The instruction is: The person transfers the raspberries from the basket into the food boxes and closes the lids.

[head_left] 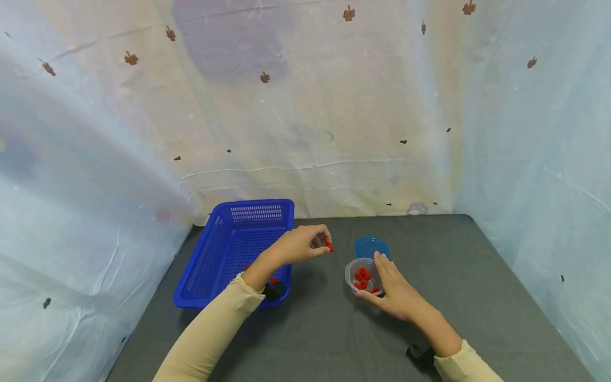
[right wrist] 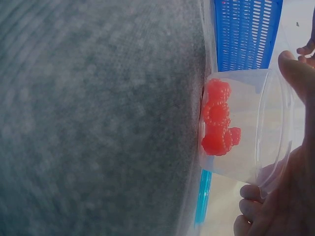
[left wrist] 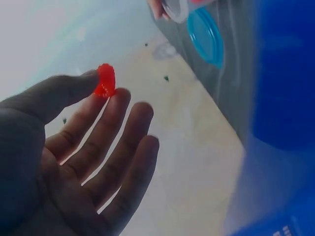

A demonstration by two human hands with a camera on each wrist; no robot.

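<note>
left hand [head_left: 297, 244] pinches raspberry [left wrist: 105, 81], likely light, squashy, best held by sides; right hand [head_left: 397, 293] grips clear tub [right wrist: 247, 105], left hand's four o'clock.

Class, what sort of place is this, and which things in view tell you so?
Probably a makeshift indoor tabletop workspace: patterned sheeting hangs behind and on both sides of a grey-covered table, which bears a blue plastic basket.

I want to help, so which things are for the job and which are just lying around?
Likely for the job:
red berry in the left fingers
clear tub holding more berries
blue basket

Probably just lying about:
blue lid beside the tub
patterned sheet hung behind
</note>
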